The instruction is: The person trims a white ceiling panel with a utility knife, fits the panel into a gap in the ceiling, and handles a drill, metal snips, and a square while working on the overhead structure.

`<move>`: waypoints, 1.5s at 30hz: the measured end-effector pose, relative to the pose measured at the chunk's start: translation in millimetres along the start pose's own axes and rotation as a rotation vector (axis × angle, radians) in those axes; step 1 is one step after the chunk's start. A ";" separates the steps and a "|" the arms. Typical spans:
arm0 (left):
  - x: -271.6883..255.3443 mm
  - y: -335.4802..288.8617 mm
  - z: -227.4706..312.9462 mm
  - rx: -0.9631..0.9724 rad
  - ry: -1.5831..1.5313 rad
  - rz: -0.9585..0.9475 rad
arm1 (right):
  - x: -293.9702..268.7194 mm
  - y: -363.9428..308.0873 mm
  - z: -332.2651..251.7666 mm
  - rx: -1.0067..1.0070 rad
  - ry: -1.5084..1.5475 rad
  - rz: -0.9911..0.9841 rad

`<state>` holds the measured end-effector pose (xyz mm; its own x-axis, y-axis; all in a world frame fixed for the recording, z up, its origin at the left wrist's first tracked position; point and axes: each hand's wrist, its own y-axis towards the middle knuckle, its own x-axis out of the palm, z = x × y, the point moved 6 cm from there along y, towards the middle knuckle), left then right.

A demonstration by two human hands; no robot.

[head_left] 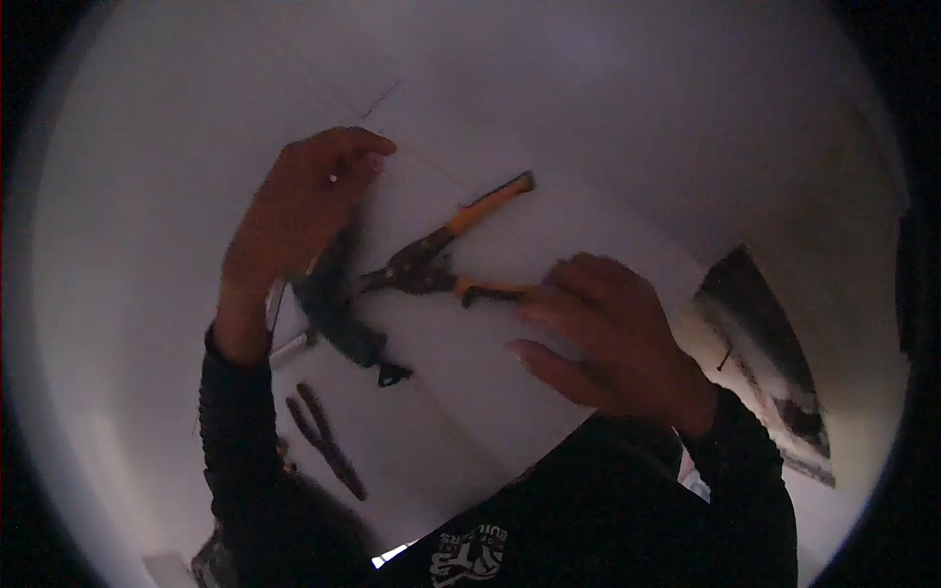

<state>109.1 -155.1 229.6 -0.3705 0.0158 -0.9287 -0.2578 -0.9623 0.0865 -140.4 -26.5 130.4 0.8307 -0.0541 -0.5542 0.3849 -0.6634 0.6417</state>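
Note:
On the pale table lie aviation snips (421, 267) with orange-and-black handles spread apart. My right hand (622, 338) is over the end of their lower handle, thumb held apart from the fingers; whether the fingertips touch the handle is unclear. Farther left, my left hand (299, 211) has its thumb and index finger closed together, and anything between them is too dim to make out. Beneath and beside that hand is a dark green tool-like object (338, 309) with a black tip, partly covered by the hand. A thin dark strip (382, 100) shows just beyond my left fingertips.
Dark reddish pliers (323, 436) lie near my left forearm. A light-coloured rod-like piece (292, 346) is beside the green object. Past the table's right edge, a dark-and-light panel or mat (769, 343) is visible lower down. The light is dim and details are grainy.

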 end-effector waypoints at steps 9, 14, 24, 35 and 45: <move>-42.2 -41.0 -160.5 -0.100 0.177 -0.065 | 136.0 129.3 -11.0 -0.316 -0.099 -0.305; -53.4 -91.4 -207.8 -0.323 0.152 -0.089 | 209.2 197.3 -16.3 -0.432 -0.141 -0.359; 5.0 -170.7 -251.2 -0.444 0.289 -0.162 | 275.3 260.5 38.0 -0.446 -0.348 -0.842; 17.0 -191.0 -265.4 -0.579 0.135 -0.009 | 318.0 281.2 23.8 -0.420 -0.609 -1.134; 38.2 -386.0 -208.1 -1.028 0.575 0.405 | 319.0 243.0 -104.9 -0.693 -0.055 -1.116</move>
<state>380.2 160.4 85.7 0.2500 -0.2029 -0.9467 0.6971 -0.6409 0.3214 260.4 -126.7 165.1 -0.0776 0.2298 -0.9701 0.9882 0.1464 -0.0444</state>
